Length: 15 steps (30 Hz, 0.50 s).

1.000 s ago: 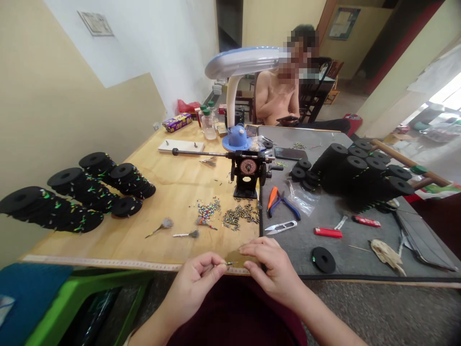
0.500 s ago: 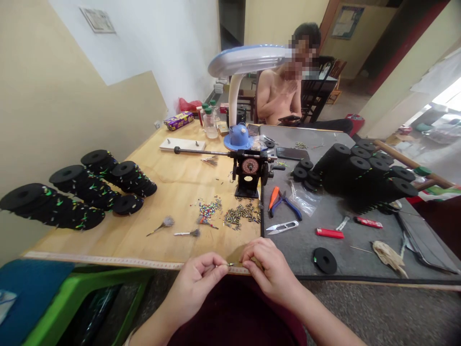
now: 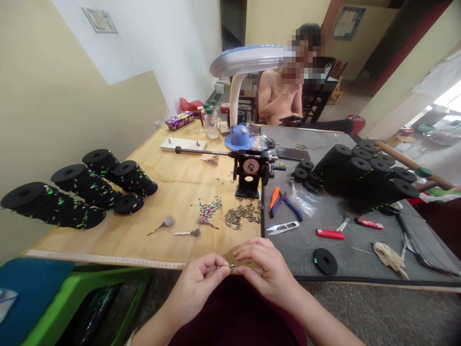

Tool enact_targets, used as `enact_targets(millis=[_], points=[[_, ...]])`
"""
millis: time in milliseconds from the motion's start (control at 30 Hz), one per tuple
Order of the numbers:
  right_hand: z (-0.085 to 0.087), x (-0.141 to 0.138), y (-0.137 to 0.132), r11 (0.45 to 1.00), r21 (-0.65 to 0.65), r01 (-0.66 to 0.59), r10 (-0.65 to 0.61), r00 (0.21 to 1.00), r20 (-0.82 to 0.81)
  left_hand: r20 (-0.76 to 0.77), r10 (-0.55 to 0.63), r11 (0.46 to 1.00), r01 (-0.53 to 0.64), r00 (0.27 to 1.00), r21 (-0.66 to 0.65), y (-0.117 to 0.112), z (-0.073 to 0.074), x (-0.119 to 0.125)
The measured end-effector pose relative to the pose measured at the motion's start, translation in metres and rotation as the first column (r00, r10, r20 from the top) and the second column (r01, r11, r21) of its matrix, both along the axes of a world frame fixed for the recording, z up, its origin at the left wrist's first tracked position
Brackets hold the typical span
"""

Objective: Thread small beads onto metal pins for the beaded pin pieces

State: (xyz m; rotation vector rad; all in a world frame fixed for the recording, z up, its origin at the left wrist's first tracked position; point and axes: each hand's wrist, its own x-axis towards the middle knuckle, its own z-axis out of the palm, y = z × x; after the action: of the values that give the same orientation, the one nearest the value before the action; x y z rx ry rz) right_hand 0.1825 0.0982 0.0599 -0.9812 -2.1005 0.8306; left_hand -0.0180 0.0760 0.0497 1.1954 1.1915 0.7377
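Note:
My left hand pinches a tiny dark-and-brassy metal piece between thumb and forefinger, over the table's front edge. It resembles the bits in the pile of small metal pieces further in. Just to its right is my right hand, thumb and fingers parted around a small gap; I make out nothing held in it. Beyond the hands lie small coloured beads and little bristly bundles. A measuring tape runs along the table edge.
A black hand-cranked winder stands mid-table before a lamp. Stacked black foam spools fill the left, more spools the right. Pliers, snips and a red lighter lie on the grey mat. A person sits opposite.
My right forefinger has lifted away from the thumb, so the right fingers have spread. The left hand keeps its pinch on the metal piece. The view has shifted very slightly.

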Motion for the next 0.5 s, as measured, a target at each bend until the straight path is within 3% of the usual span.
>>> enact_targets(millis=[200, 500], points=[[0.002, -0.006, 0.000, 1.000, -0.007, -0.002, 0.002, 0.999, 0.037, 0.016, -0.012, 1.000, 0.013, 1.000, -0.022, -0.002, 0.002, 0.000], [-0.009, 0.004, 0.000, 1.000, -0.016, 0.016, -0.015, 0.996, 0.087, 0.015, -0.001, 1.000, 0.002, 1.000, -0.020, -0.001, 0.001, -0.001]])
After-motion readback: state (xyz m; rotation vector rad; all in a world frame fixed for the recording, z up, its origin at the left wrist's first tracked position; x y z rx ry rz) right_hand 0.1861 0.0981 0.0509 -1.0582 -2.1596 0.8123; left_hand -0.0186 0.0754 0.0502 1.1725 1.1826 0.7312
